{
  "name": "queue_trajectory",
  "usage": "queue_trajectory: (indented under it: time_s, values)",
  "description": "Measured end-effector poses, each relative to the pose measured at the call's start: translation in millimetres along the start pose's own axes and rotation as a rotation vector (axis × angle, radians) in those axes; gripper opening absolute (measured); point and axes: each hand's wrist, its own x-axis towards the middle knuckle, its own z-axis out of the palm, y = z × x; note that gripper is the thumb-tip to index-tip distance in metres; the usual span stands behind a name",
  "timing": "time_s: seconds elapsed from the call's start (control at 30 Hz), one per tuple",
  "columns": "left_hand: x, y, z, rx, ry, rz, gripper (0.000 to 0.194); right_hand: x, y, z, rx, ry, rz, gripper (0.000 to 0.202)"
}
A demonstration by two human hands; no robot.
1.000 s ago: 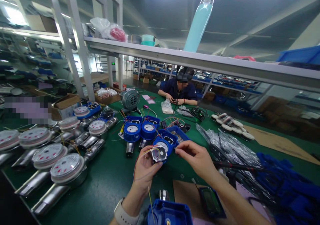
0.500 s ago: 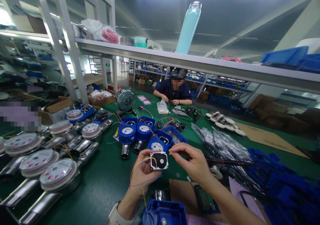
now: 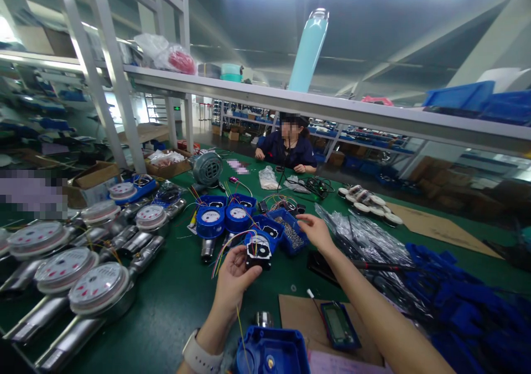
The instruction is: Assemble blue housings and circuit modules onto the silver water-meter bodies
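Note:
My left hand [image 3: 235, 277] grips a small black-and-white module [image 3: 258, 253] with coloured wires, thumb across its lower edge. My right hand [image 3: 316, 231] is at the right rim of a blue tray of screws [image 3: 293, 234]; its thumb and forefinger look pressed together, and anything between them is too small to tell. Just beyond the module stand blue-cased meters [image 3: 210, 217]. Below my hands, near the bottom edge, an open blue housing [image 3: 271, 352] sits beside a steel pipe end. A display board [image 3: 338, 323] lies on cardboard to its right.
Steel-bodied round meters [image 3: 98, 286] fill the left side. Plastic-wrapped parts [image 3: 373, 241] and blue cloth-like material [image 3: 464, 291] lie at the right. A shelf [image 3: 249, 90] with a turquoise bottle [image 3: 309, 50] crosses above. Another person [image 3: 292, 148] sits across the bench.
My right hand has moved away from the module, up and right to the screw tray. My left hand has tilted the module. The other person's hands have moved apart.

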Motion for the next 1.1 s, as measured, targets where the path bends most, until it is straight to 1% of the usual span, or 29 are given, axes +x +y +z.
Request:
queue_trajectory:
  time_s: [0.03,0.1,0.13,0.23,0.27,0.3,0.33,0.4,0.47,0.53,0.6,0.7,0.77,0.83,0.97,1.03,1.1]
  values:
    - [0.7,-0.4,-0.7,-0.006,0.007,0.0,0.052,-5.0,-5.4,0.3,-0.002,-0.027,-0.01,0.033]
    - [1.4,-1.8,-1.5,0.001,0.01,-0.001,0.052,-21.5,-21.8,2.4,0.02,-0.121,-0.04,0.036]
    - [1.2,-2.7,-1.6,0.011,0.004,0.0,0.052,-32.1,-31.5,4.1,0.045,-0.204,-0.053,0.04]
    - [-1.4,-4.8,-0.8,0.029,-0.023,0.009,0.05,-64.5,-58.2,10.9,0.093,-0.542,-0.088,0.055]
    - [-2.6,-4.8,-0.4,0.029,-0.038,0.009,0.05,-73.1,-64.6,13.1,0.095,-0.62,-0.092,0.059]
    - [-3.8,-4.1,-0.1,0.027,-0.059,0.002,0.05,-79.7,-69.2,14.8,0.109,-0.663,-0.077,0.061]
    - [-4.6,-2.7,0.1,0.024,-0.089,-0.015,0.049,-84.4,-72.3,15.8,0.138,-0.669,-0.043,0.058]
    - [-4.9,1.9,-0.3,0.005,-0.167,-0.089,0.048,-88.2,-75.0,14.5,0.242,-0.618,0.057,0.043]
    - [-3.6,8.0,-1.4,0.017,-0.215,-0.166,0.051,-87.6,-76.6,7.7,0.348,-0.572,0.135,0.037]
    - [-2.5,14.0,-2.6,0.119,-0.229,-0.172,0.05,-86.3,-80.2,-3.6,0.402,-0.538,0.162,0.039]
    - [-4.0,19.5,-3.3,0.245,-0.234,-0.138,0.043,-87.1,-86.5,-17.0,0.435,-0.517,0.181,0.038]
    - [-13.7,29.9,-3.6,0.468,-0.33,-0.118,0.039,-94.1,-97.9,-34.9,0.446,-0.503,0.21,0.034]
    - [-23.2,39.2,-4.4,0.636,-0.414,-0.109,0.042,-102.2,-104.2,-42.6,0.394,-0.489,0.215,0.033]
    - [-32.1,49.0,-7.1,0.705,-0.45,-0.11,0.044,-112.8,-108.9,-46.3,0.288,-0.494,0.185,0.032]
    - [-43.2,61.9,-19.7,0.655,-0.399,-0.18,0.046,-141.2,-114.2,-44.3,0.13,-0.612,0.149,0.03]
    - [-45.6,63.5,-27.1,0.631,-0.371,-0.227,0.044,-156.4,-114.7,-40.8,0.081,-0.654,0.165,0.032]
    - [-46.3,62.5,-32.5,0.632,-0.353,-0.269,0.039,-168.5,-113.5,-36.7,-0.004,-0.68,0.121,0.033]
